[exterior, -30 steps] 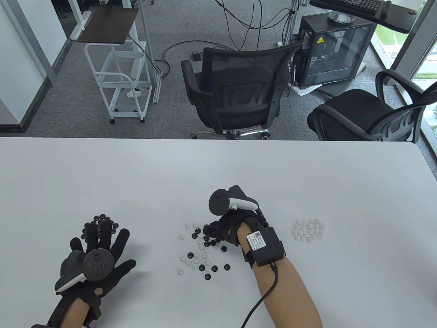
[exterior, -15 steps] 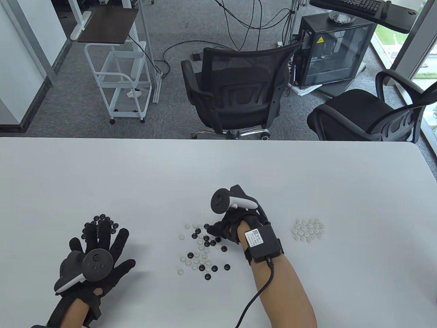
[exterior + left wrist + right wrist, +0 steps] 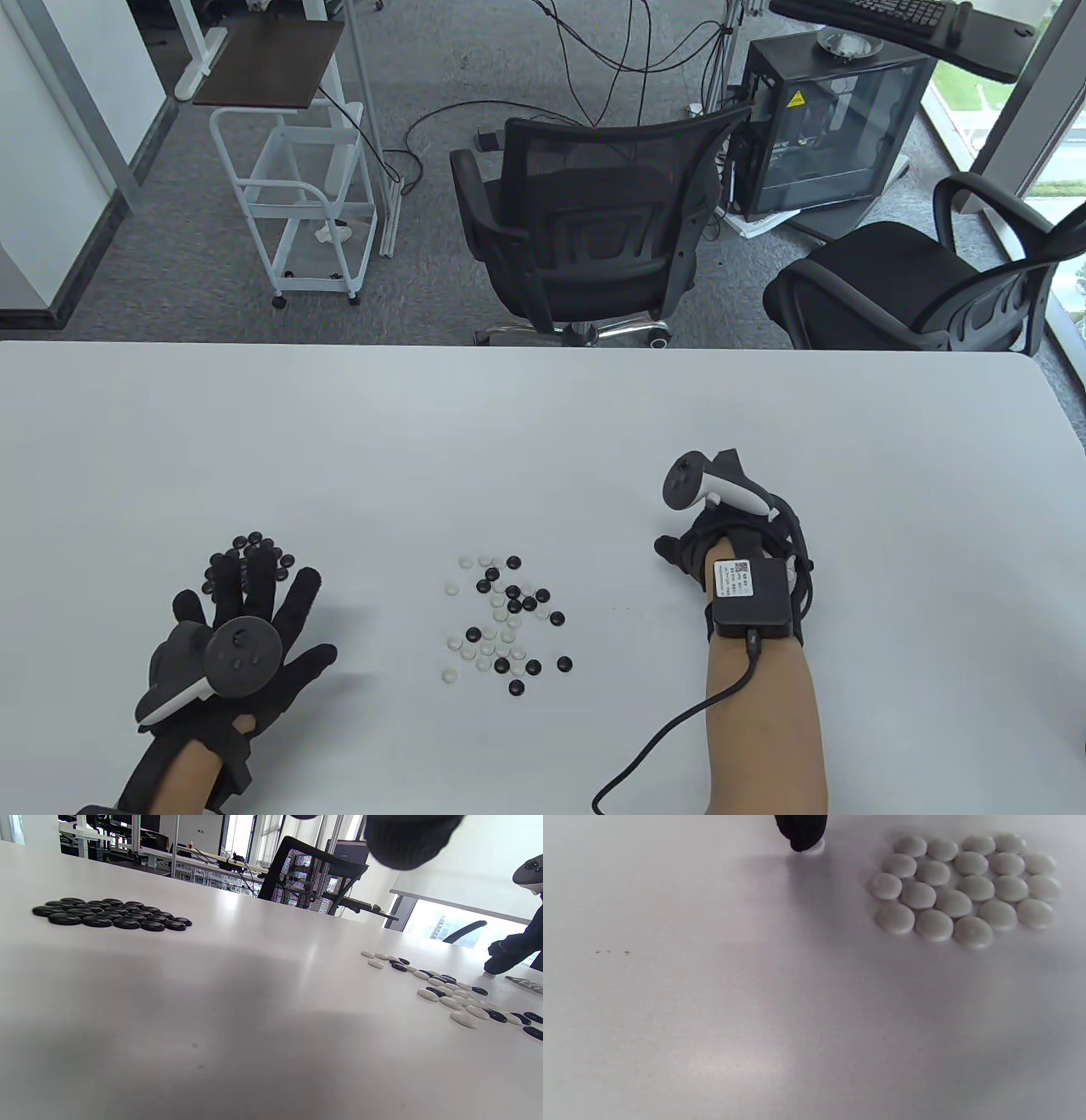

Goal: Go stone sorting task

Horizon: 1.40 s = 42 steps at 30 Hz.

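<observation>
A mixed pile of black and white Go stones [image 3: 505,615] lies at the table's front middle and shows in the left wrist view [image 3: 458,997]. A group of black stones [image 3: 254,543] lies at the left [image 3: 110,914]. My left hand [image 3: 254,594] rests flat and open on the table, fingers spread over that group's near edge. My right hand [image 3: 687,552] is curled, right of the mixed pile. Its fingertip [image 3: 801,832] holds one white stone [image 3: 814,847] against the table, just left of the white group [image 3: 967,887]. The right hand hides the white group in the table view.
The white table [image 3: 543,424] reaches far behind the stones. Two black office chairs [image 3: 585,229] and a computer case [image 3: 827,127] stand beyond its far edge. A cable [image 3: 670,730] runs from my right wrist toward the front edge.
My right hand left the mixed pile and moved right, close to the white group, bringing one white stone. The left hand has not moved.
</observation>
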{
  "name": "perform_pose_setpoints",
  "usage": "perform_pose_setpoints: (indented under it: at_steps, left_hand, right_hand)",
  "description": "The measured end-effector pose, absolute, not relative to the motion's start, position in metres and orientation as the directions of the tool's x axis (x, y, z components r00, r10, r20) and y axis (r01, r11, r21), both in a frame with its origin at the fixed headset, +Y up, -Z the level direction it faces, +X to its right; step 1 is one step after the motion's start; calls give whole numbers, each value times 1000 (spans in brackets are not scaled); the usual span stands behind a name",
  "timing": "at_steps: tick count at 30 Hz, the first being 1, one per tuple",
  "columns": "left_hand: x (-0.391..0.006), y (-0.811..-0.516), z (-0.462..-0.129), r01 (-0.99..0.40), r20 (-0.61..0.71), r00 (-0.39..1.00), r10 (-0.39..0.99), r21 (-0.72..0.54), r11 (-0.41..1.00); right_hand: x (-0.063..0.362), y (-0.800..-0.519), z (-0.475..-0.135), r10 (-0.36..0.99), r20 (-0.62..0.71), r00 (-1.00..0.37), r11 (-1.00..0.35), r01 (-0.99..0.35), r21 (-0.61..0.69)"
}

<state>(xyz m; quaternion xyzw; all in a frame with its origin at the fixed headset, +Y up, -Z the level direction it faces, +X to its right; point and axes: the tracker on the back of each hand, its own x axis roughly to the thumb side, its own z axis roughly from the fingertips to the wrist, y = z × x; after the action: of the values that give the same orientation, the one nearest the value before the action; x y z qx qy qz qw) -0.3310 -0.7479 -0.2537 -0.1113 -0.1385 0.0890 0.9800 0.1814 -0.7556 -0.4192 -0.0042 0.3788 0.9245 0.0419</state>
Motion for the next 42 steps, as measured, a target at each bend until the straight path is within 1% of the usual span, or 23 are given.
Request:
perform_pose_setpoints:
  at_steps: [8,11,15,18,21,25,29,31,36,42]
  left_hand:
    - [-330,-748,-254,-138,250,947,201,-246,959]
    - [-330,-748,-254,-138,251,947,199,-243,960]
    - [-329,-748,-254,-137,252,947,198,-243,960]
    - [-329,-749,-255,-137,250,948,199,-245,960]
    - [-329,-748,-255,-137,250,948,199,-245,960]
    - [-329,-749,-255,-136,250,948,198,-244,960]
    - [-328,-749,-255,-134,250,948,197,-247,960]
    - [-328,-749,-255,-134,250,948,196,-247,960]
    - [-329,-748,-254,-140,249,947,201,-243,960]
    - [-331,-746,-253,-153,250,945,212,-236,960]
  right_hand:
    - [206,-757,-414,56,-99,-994,-720,-109,686]
    - [209,-757,-413,33,-102,-994,-725,-94,682]
    - [210,-756,-413,42,-112,-993,-725,-107,681]
    - [203,-749,-414,33,-85,-996,-738,-82,669]
    - [184,-739,-415,45,-1,-999,-748,-35,663]
    - [145,-731,-412,155,140,-978,-737,-20,675]
    - [90,-726,-403,274,299,-914,-726,7,688]
    - [71,-726,-398,305,349,-886,-721,24,692]
    - [30,-737,-389,340,439,-832,-706,82,703]
    - [14,-751,-389,358,450,-818,-679,103,727]
